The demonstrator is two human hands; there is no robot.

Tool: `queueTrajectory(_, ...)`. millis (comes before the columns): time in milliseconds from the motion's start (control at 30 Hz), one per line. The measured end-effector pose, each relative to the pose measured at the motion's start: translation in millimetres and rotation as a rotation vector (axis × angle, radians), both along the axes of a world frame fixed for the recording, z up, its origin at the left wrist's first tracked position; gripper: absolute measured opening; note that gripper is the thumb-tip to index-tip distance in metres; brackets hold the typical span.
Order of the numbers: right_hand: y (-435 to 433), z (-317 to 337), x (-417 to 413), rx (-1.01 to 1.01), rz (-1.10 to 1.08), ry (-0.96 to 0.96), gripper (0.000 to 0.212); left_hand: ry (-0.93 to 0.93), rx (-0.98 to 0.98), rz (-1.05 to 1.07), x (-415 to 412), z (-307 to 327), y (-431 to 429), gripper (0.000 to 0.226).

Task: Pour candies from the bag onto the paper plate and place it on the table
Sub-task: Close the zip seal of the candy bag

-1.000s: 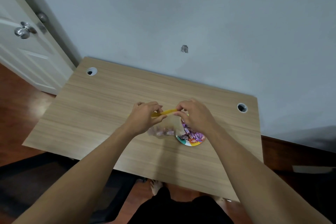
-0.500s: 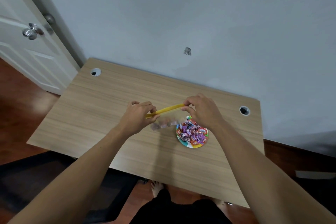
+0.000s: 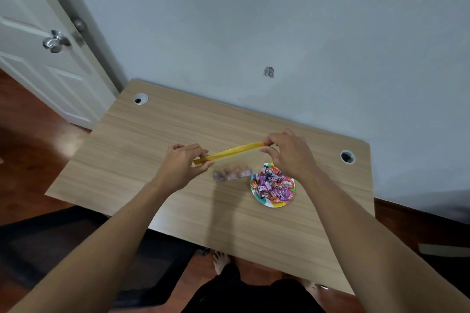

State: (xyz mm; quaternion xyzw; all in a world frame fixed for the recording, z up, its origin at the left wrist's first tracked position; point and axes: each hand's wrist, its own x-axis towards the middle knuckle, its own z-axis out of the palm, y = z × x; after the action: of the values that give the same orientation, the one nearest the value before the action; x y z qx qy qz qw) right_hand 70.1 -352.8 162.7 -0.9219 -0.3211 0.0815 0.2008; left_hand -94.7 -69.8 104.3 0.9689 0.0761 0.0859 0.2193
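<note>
Both hands are up over the desk (image 3: 142, 150), stretching a clear bag (image 3: 236, 165) by its yellow zip strip (image 3: 229, 153). The left hand (image 3: 181, 168) pinches the strip's lower end, and the right hand (image 3: 290, 154) pinches the higher end, so each grip is closed tight on the bag. The strip slants upward toward the right. A few wrapped candies (image 3: 230, 173) hang in the bottom of the bag; it is blurred, so I cannot tell whether it touches the desk. Just beside it, to the right, sits the colourful paper plate (image 3: 273, 202) on the wood, heaped with bright sweets (image 3: 273, 184). A white door (image 3: 38, 58) stands at the far left.
</note>
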Motion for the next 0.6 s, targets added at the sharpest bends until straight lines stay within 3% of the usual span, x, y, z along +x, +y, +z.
queueTrajectory(200,2.8,-6.2,0.1,0.014,-0.003,0.013,0.012,-0.007,-0.051,0.004,-9.7,-2.8,11.8,0.026)
queueTrajectory(600,16.9,-21.9,0.7,0.013,-0.044,0.063,0.014,0.017,-0.349,0.091,-22.1,-3.6,26.3,0.012)
